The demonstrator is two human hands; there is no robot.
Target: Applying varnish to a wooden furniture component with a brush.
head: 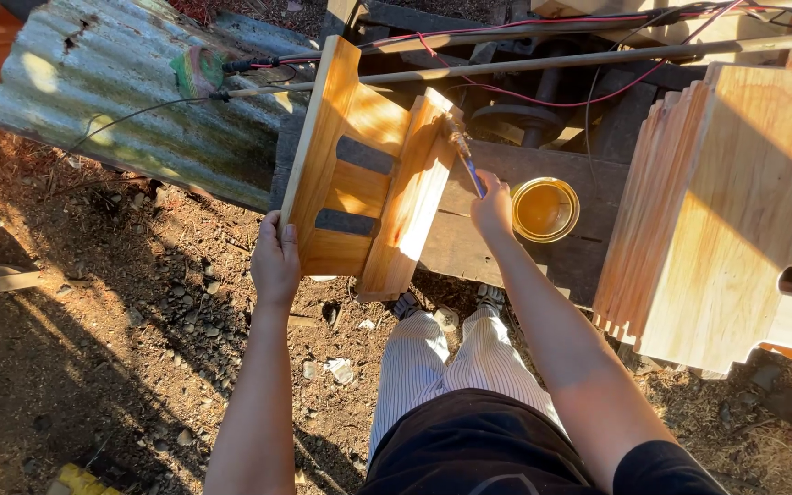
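Head view shows the left hand (275, 261) gripping the slatted orange-varnished wooden frame (364, 174) propped on the dark plank bench (506, 238), the right hand (492, 209) closed around a blue-handled brush (467, 160); a slip could tip the open round tin of amber varnish (544, 209) nearby.

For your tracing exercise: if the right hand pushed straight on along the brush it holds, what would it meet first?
The right hand points its brush up-left; it would probably meet the wooden frame first, where the bristles seem to touch already.

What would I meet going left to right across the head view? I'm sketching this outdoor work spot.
Corrugated metal sheet → left hand → wooden frame → brush → right hand → open tin of amber finish → stack of bare wooden frames.
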